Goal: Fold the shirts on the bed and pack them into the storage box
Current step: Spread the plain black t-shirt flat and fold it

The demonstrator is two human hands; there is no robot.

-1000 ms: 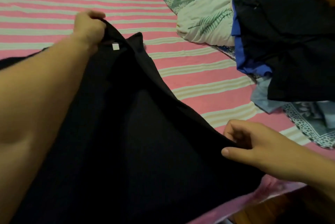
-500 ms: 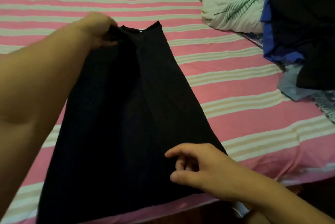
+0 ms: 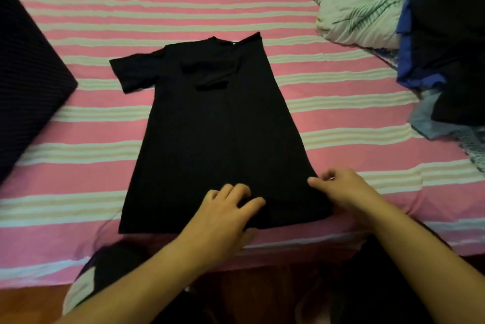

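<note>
Matt black cloth shirt (image 3: 215, 124); woven striped cotton-like bedsheet (image 3: 157, 3), slightly coarse; dark ribbed fabric box (image 3: 26, 66).

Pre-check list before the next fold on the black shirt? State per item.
1. Black short-sleeved shirt lies flat on the pink striped bed sheet: ok.
2. Right side folded in: ok.
3. Left sleeve folded in: not ok, sticks out.
4. Left hand rests on hem: ok.
5. Right hand pinches the hem corner: ok.
6. Dark fabric storage box open and ready: cannot tell.
</note>
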